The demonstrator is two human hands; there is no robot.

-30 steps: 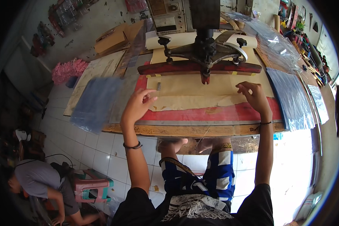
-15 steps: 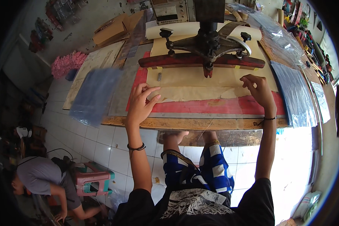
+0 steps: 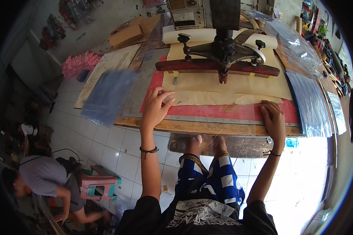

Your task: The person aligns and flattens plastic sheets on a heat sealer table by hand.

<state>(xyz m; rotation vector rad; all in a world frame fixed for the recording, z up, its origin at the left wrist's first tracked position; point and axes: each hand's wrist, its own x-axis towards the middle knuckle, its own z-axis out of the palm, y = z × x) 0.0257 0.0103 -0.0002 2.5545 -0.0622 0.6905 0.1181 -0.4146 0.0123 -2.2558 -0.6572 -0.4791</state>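
My left hand (image 3: 157, 109) rests at the left end of a tan paper strip (image 3: 208, 98), its thumb and forefinger curved with a gap between them. Lower right, my right hand (image 3: 273, 119) hangs over the front edge of the bench, fingers bent and drawn together; what they hold, if anything, I cannot make out. A faint see-through sheen shows beside it. The strip lies over a red sheet (image 3: 211, 112). Above, a black and red press head (image 3: 222, 62) spans the tan paper, and a small grey metal piece (image 3: 175, 80) lies near its left end.
Stacks of clear plastic sheets lie left (image 3: 110, 96) and right (image 3: 312, 103). A control box (image 3: 186, 15) and paper roll (image 3: 172, 37) stand behind the press. Lower left, another person (image 3: 47, 176) bends beside a pink and green stool (image 3: 100, 184).
My right hand has come down from the tan paper to the bench's front edge. My left hand keeps its place at the strip's left end. The whole view has shifted slightly.
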